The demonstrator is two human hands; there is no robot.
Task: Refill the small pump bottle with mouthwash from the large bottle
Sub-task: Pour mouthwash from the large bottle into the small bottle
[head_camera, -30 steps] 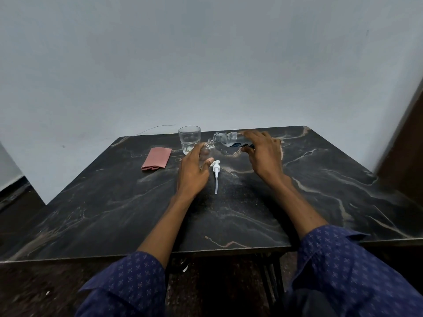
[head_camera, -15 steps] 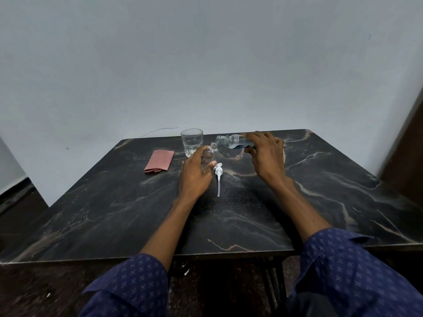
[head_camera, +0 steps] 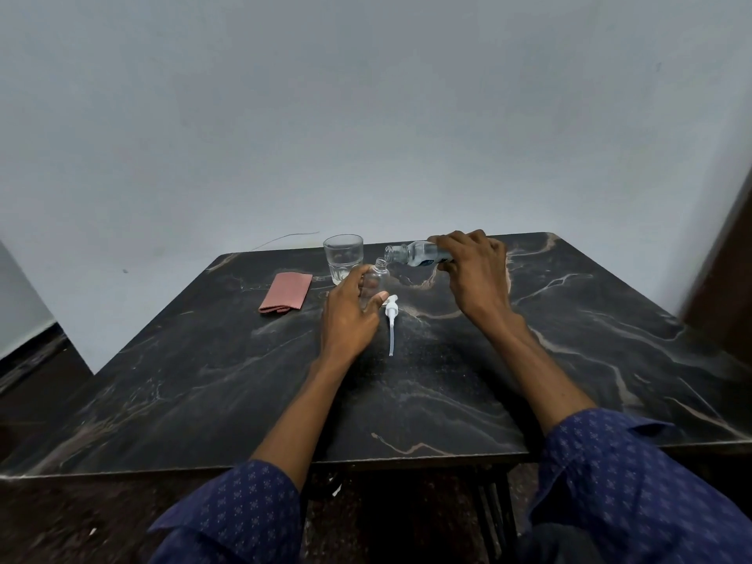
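Left hand [head_camera: 350, 315]: wrapped around the small bottle [head_camera: 376, 278], which stands upright on the table just above frame centre, neck open
Right hand [head_camera: 474, 274]: closed over the large bottle [head_camera: 415, 253], tipped near level, mouth pointing left just above the small bottle's neck; cannot tell if they touch
Pump head [head_camera: 391, 319]: lying flat just right of the left hand, tube pointing toward the lower frame
Glass [head_camera: 343, 258]: upright, close behind the small bottle, near the table's far edge
Cloth [head_camera: 286, 293]: folded, pink, left of the glass, well apart from both hands
Table [head_camera: 203, 380]: dark marble top; lower half toward the near edge bare apart from the forearms; wide bare stretches at left and right edges
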